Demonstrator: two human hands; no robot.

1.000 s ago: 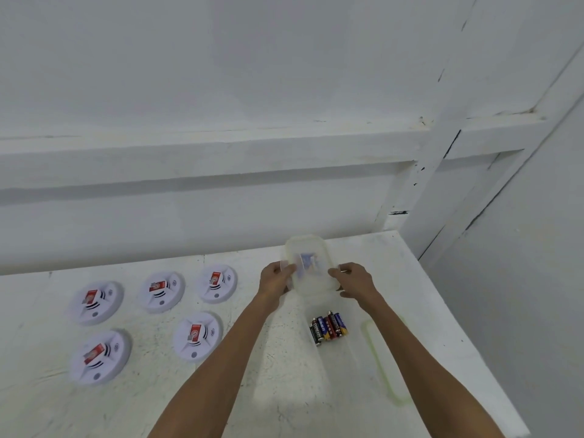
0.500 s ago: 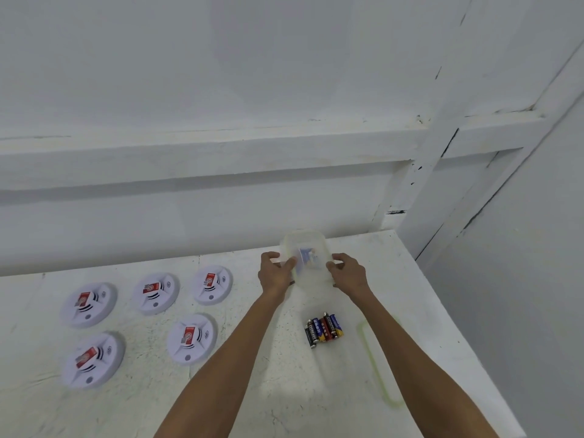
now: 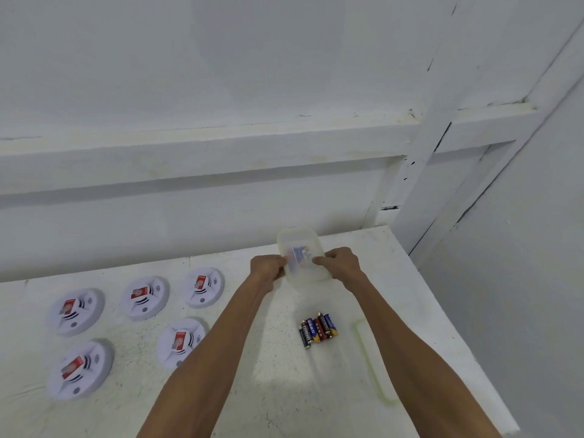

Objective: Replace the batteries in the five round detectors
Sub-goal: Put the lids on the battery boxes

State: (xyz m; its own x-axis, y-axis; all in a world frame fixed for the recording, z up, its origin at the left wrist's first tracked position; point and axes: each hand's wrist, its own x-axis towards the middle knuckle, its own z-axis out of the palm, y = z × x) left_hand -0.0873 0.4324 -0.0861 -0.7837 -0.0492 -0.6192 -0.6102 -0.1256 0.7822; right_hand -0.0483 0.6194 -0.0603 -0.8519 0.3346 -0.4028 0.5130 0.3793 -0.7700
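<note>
On the white table (image 3: pixel 284 390), head-camera view: grips a clear plastic container (image 3: pixel 304 273) from both sides, left hand (image 3: pixel 268 268) and right hand (image 3: pixel 341 263) each curled round a long wall, probably to steady it; resting or just lifted, cannot tell. Has a tight row of batteries (image 3: pixel 318 329) just nearward of the container, handy for swapping. Shows the lid (image 3: pixel 366 358) lying nearward and right of the container, and five round detectors (image 3: pixel 144 297) laid out well left of it, seemingly unopened. Reveals rough, scuffed white paint below and bare white wall (image 3: pixel 221 74) beyond the container.
</note>
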